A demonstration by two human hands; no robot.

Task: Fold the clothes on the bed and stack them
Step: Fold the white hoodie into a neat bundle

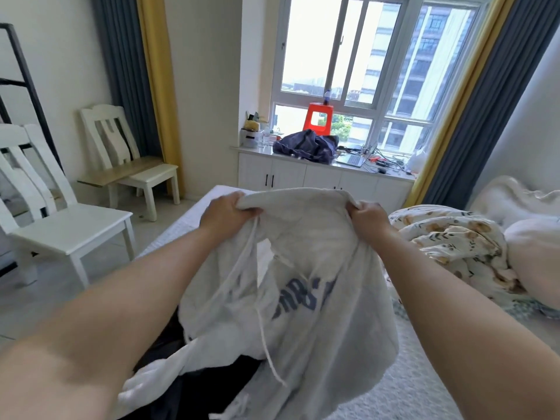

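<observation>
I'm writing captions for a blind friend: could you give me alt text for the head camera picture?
A person's left hand and right hand grip the top edge of a white hoodie, holding it up over a bed. A flowered quilt lies bunched to the right, with white chairs to the left and a window ahead.

The left hand and right hand hold a hoodie up over the bed (a quilt lies to its right); chairs stand left, a cabinet behind under the window
</observation>
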